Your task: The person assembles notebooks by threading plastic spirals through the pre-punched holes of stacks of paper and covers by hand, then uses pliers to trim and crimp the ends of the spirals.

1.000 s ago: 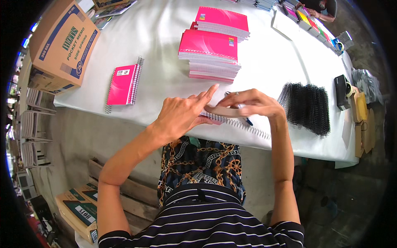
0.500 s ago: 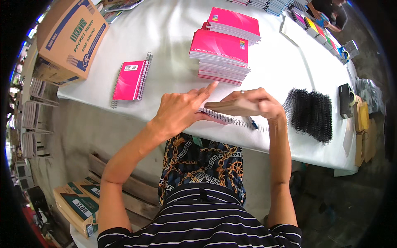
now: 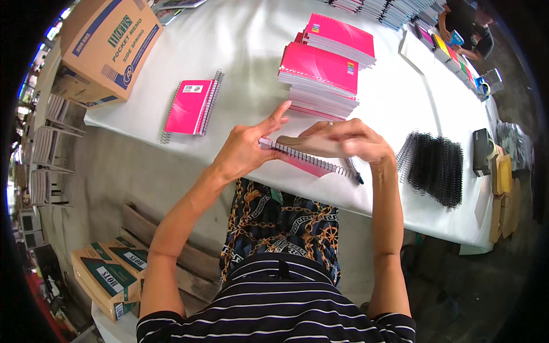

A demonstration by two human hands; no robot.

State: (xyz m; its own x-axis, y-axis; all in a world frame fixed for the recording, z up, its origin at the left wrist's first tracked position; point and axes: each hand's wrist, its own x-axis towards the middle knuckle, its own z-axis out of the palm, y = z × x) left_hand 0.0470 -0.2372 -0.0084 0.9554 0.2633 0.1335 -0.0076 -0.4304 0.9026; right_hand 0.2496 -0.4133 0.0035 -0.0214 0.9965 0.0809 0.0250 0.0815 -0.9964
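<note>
My left hand [image 3: 240,151] grips the left end of a small pink notebook [image 3: 311,167] at the table's front edge, its index finger stretched away toward the stacked notebooks. A metal spiral coil [image 3: 306,159] runs along the notebook's edge, with loose turns sticking out beyond its right end. Just above the coil, my right hand [image 3: 363,142] is closed on a flat beige piece [image 3: 311,146], blurred and perhaps wooden. Beneath that hand lies a dark blue pen [image 3: 355,171], partly covered. Past my hands stand stacks of pink notebooks [image 3: 320,67].
To the left, a pink notebook [image 3: 186,108] with a coil lies near a large carton [image 3: 111,51]. Black spiral coils [image 3: 434,168] are heaped at the right, beside a black box [image 3: 481,151]. Another person [image 3: 474,34] handles things at the far right.
My left hand has shifted left and opened its index finger further outward. The right hand and beige piece have moved slightly left, showing more of the pink cover and pen. The whole view has shifted a little.
</note>
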